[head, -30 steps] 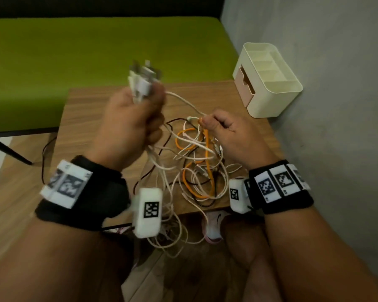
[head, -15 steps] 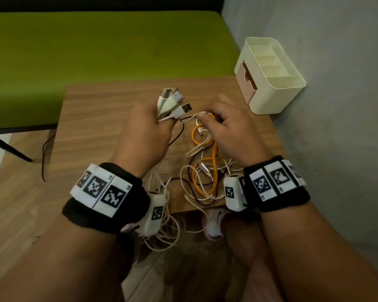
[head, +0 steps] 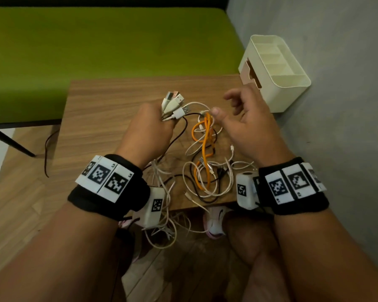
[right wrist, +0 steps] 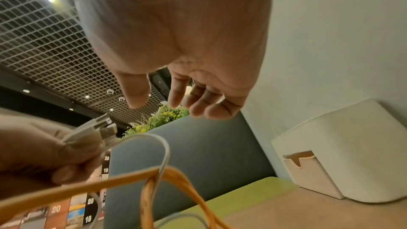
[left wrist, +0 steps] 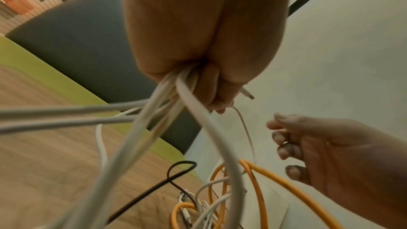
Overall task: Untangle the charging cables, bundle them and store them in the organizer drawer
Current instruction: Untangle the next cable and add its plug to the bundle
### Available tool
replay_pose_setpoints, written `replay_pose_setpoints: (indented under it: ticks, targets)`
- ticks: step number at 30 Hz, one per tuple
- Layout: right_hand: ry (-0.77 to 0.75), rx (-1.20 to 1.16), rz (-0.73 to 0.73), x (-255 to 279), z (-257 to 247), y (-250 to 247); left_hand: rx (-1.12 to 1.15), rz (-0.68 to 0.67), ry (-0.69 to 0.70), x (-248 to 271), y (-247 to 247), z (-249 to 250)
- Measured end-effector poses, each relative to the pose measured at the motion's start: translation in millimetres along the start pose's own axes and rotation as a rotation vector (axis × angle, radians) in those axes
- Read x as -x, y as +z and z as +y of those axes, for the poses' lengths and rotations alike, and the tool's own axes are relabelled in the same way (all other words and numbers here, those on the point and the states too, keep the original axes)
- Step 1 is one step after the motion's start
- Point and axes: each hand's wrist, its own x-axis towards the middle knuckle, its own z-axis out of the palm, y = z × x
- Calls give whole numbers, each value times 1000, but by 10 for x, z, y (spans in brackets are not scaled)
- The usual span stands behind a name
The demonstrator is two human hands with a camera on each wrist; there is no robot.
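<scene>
Head view shows the left hand (head: 149,129) closed tight round a bunch of white cables (head: 172,105), with their plug ends sticking up out of the fist. The rest of those cables hang down under the hand and off the near edge of the surface (head: 109,101). The right hand (head: 247,123) is wide, fingers spread, holding nothing, just above the tangle. An orange cable (head: 205,136) lies looped in the middle of the surface, mixed with thin white ones and a black cable (head: 181,131). The organizer (head: 277,73) sits at the far right, by the wall, and its drawer (head: 251,73) looks a little open.

The cables look light, soft and bendy (like noodles). They will likely flop and catch on each other, so pulling hard could make knots tighter. The plugs are the hard bits, so a plug end is probably the best place to hold. The orange one looks thicker and easy to spot, so pinching it near its top loop seems a good way to lift it free.
</scene>
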Motion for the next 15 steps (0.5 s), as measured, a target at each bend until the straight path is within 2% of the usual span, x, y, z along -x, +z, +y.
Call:
replay_pose_setpoints:
  ticks: [3,6,9,13,15]
  targets:
    - [31,-98,18,38,5,-38,24,-7,10,7,5,11]
    - [1,-124,-35,52,-27,65,65,-62,58,45,42,57]
    - [-5,-162,-86,47,-76,157,140,-39,68,67,44,98]
    - [142,-89,-67,52,-112,105,265,64,22,36,-9,66]
    - [313,0,-184,57,-135,16,323,118,17,17,-45,43]
